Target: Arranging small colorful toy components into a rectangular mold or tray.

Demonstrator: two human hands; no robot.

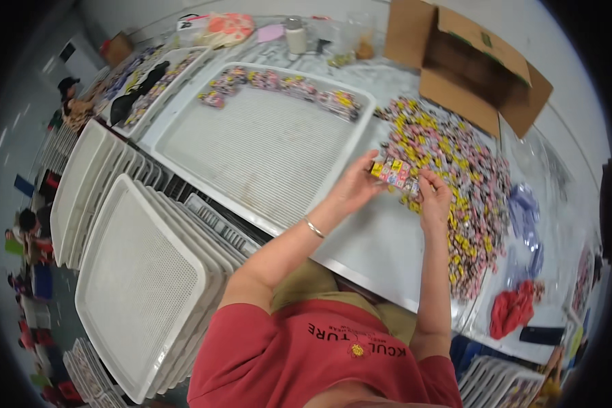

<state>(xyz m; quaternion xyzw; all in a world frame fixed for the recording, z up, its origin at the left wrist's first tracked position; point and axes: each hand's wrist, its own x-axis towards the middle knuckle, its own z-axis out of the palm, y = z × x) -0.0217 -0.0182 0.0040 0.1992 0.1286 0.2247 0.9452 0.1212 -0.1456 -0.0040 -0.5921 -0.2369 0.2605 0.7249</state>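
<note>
Center-right of the frame, a small block of coloured pieces (395,174), yellow and pink on its upper face, sits between both hands, above the table (377,248) and at the left edge of a loose pile (479,217) of small yellow, pink and dark pieces. Left hand (355,183) grips the block's left end, fingers closed on it; right hand (435,198) has its fingers bent in and pinching the right end, though exact contact there is too small to read. Looks like a handle-and-square-up step, my read. To do it well: light, even pressure from both ends, since a block made of many bits probably shears or fans out if squeezed off-centre. Wrists level, faces flush, fingertips on the ends so the top stays readable. Work low over the bare table, slightly left of the pile, so a dropped piece is easy to spot. Left forearm crosses close by the near edge of the white tray (251,139), so mind the elbow. Similar bundles (297,86) line that tray's far side, upper middle of the frame; good reference for tidy edges.
</note>
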